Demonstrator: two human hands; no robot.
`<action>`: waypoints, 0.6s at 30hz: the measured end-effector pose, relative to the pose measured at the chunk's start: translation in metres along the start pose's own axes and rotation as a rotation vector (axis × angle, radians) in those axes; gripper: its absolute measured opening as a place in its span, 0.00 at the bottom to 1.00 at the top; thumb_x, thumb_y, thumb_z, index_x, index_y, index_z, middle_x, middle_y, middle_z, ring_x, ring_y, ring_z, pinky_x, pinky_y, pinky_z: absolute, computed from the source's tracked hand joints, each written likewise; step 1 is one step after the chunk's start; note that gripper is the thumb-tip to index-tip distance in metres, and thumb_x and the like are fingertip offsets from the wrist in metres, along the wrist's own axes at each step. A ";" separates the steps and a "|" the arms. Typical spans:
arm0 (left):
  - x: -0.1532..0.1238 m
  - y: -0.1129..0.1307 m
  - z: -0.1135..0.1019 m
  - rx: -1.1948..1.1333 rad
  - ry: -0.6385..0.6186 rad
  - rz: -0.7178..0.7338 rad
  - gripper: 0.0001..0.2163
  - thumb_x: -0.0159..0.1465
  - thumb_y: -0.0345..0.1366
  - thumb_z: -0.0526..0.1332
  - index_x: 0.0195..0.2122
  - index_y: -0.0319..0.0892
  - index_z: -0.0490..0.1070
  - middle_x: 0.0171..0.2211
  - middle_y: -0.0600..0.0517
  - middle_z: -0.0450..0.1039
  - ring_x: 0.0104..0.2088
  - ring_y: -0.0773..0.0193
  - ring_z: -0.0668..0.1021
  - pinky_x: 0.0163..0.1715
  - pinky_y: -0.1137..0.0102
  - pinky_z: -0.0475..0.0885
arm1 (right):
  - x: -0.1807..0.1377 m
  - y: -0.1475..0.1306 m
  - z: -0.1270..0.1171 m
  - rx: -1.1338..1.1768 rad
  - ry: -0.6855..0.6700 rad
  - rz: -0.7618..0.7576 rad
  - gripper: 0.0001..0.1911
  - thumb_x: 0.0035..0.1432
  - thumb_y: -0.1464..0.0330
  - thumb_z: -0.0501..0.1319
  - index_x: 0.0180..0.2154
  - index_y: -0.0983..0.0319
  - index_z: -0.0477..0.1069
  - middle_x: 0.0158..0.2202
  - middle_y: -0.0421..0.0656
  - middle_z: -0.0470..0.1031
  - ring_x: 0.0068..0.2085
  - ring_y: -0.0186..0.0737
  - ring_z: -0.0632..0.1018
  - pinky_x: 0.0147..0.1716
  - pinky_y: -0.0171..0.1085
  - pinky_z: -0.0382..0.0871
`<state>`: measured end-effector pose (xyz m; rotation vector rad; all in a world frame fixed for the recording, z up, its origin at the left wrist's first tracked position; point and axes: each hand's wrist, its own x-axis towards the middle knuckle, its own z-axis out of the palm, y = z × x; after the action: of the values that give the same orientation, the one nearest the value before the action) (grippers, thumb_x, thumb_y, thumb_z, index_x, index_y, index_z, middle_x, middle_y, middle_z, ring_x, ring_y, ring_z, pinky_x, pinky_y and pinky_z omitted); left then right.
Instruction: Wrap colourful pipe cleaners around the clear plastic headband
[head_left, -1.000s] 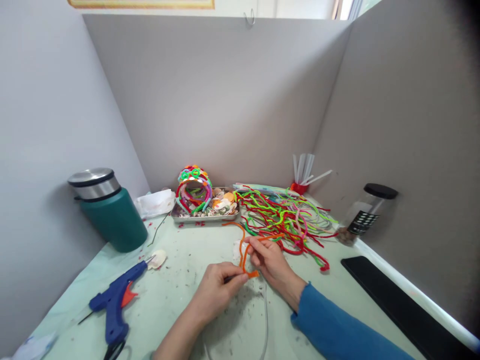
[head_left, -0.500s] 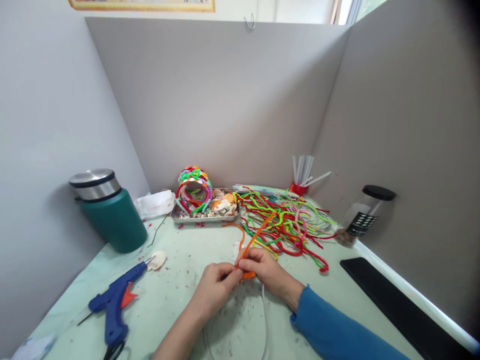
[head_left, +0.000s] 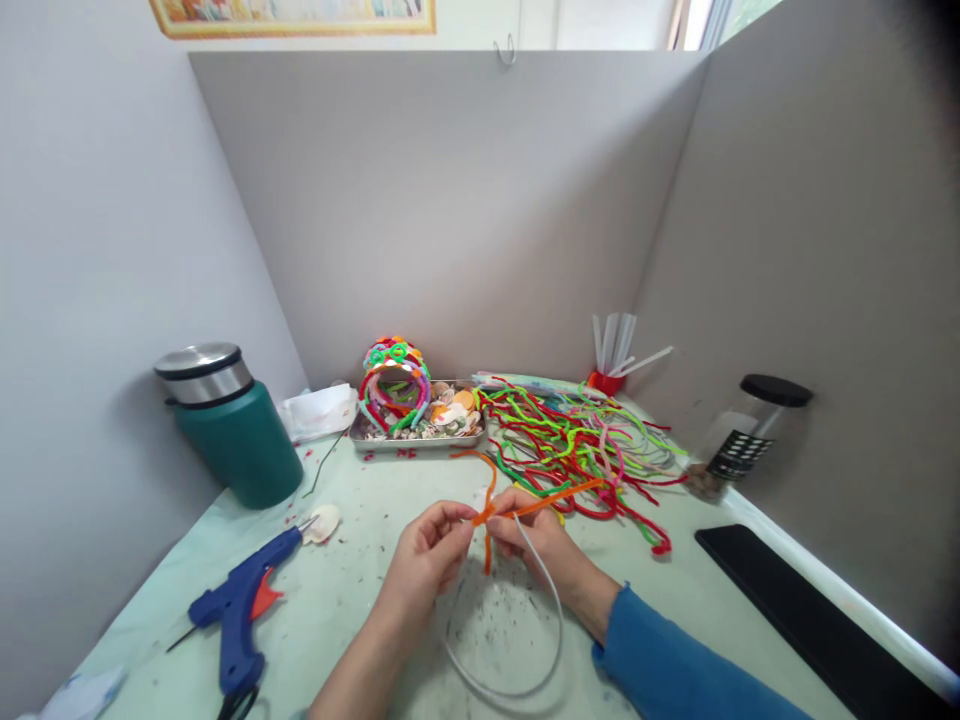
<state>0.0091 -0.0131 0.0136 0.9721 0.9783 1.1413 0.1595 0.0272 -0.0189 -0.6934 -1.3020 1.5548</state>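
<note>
1. Orange pipe cleaner [head_left: 555, 498]: it sits on the near side of the steel tray [head_left: 416, 441], raised off the table between your two hands. One long end points right toward the loose pile, and a short end hangs down.
2. Your left hand [head_left: 427, 560] has thumb and fingertips pinched tight on the orange strand. Your right hand [head_left: 541, 542] is closed on it just beside the left.
3. Hard to read: your fingers hide the point where the strand meets the white hoop [head_left: 525, 655], so you cannot tell whether it is wound on. The hoop curves down toward you from the hands.
4. Cut off: the blue glue gun [head_left: 238, 612], near-left of the tray, loses its grip at the bottom edge. The black pad [head_left: 810, 620], far to the near-right, runs out of frame.
5. Room: bare, speckled table lies between tray and hands. Booth walls close in behind the tray and on both sides.
6. Count: one tray, one hoop, one glue gun, one green flask [head_left: 234, 432] to the tray's left and one jar [head_left: 746, 432] far to its right. The pipe cleaner pile [head_left: 592, 445], right of the tray, is too tangled to count.
</note>
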 end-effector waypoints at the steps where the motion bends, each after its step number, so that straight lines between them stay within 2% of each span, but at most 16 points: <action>1: 0.001 0.000 -0.001 -0.025 0.023 -0.010 0.15 0.50 0.42 0.64 0.34 0.39 0.66 0.16 0.63 0.53 0.13 0.79 0.49 0.12 0.78 0.41 | 0.000 0.000 0.000 -0.039 0.010 -0.008 0.05 0.48 0.69 0.62 0.27 0.63 0.68 0.18 0.34 0.60 0.19 0.28 0.60 0.19 0.29 0.52; 4: 0.003 -0.002 -0.002 -0.068 0.091 -0.035 0.16 0.49 0.42 0.65 0.35 0.37 0.68 0.16 0.62 0.55 0.13 0.80 0.49 0.12 0.78 0.40 | -0.001 0.000 0.002 -0.152 0.046 -0.048 0.06 0.49 0.67 0.62 0.27 0.63 0.69 0.19 0.34 0.60 0.20 0.28 0.60 0.19 0.29 0.52; 7: 0.005 -0.003 -0.003 -0.054 0.154 -0.064 0.16 0.48 0.43 0.65 0.31 0.37 0.68 0.16 0.61 0.57 0.12 0.81 0.50 0.12 0.78 0.40 | -0.001 0.001 0.005 -0.233 0.063 -0.104 0.06 0.49 0.66 0.62 0.27 0.64 0.71 0.20 0.35 0.61 0.22 0.29 0.62 0.21 0.30 0.54; 11: 0.007 -0.005 -0.002 0.024 0.195 -0.071 0.16 0.47 0.45 0.65 0.26 0.37 0.66 0.14 0.62 0.55 0.11 0.81 0.51 0.12 0.79 0.41 | -0.001 0.002 0.005 -0.299 0.039 -0.136 0.06 0.50 0.67 0.62 0.26 0.64 0.72 0.20 0.36 0.64 0.22 0.29 0.64 0.22 0.30 0.57; 14: 0.007 -0.005 -0.001 0.060 0.190 -0.091 0.16 0.47 0.46 0.65 0.26 0.38 0.66 0.14 0.62 0.56 0.11 0.81 0.52 0.11 0.79 0.42 | 0.000 0.005 0.003 -0.278 0.039 -0.077 0.09 0.51 0.65 0.61 0.25 0.65 0.72 0.19 0.36 0.64 0.20 0.29 0.63 0.20 0.30 0.57; 18: 0.005 -0.006 -0.001 -0.003 0.070 -0.183 0.16 0.48 0.46 0.64 0.23 0.39 0.62 0.14 0.62 0.57 0.11 0.81 0.50 0.11 0.78 0.39 | 0.002 0.009 0.002 -0.193 0.075 -0.027 0.10 0.47 0.63 0.64 0.25 0.65 0.72 0.19 0.37 0.65 0.19 0.28 0.63 0.19 0.30 0.56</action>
<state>0.0103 -0.0090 0.0070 0.8267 1.0978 1.0286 0.1542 0.0285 -0.0262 -0.8431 -1.4108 1.3802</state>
